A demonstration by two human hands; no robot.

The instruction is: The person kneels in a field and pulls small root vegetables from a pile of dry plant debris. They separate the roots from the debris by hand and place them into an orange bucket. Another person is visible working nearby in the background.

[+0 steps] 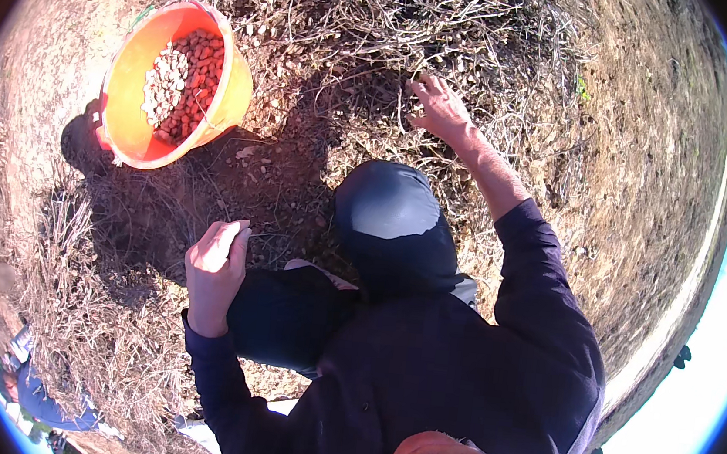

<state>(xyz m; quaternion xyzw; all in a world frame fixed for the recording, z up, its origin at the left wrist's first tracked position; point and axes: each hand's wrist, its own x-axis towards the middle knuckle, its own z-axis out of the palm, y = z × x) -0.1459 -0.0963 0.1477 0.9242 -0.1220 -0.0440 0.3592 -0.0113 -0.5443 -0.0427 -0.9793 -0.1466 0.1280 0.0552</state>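
Note:
My right hand (441, 111) reaches over the heap of dry stalks (389, 26), its fingers spread and touching or just above the stems; nothing is seen held in it. Near my bent leg, my left hand (216, 268) is raised with its thumb and fingertips together; whether something small is pinched there cannot be told. Ahead of that hand, at the upper left, an orange plastic bucket (240, 93) stands tilted in the view. Unshelled peanuts, as they appear, (184, 82) lie in its bottom, partly in sun and partly in shade.
Dry grass and straw (109, 347) cover the ground at the left. Bare soil (264, 171) with bits of litter lies between the bucket and my knee (392, 203). Another person (45, 393) in blue is at the far lower left. Open field (656, 189) stretches to the right.

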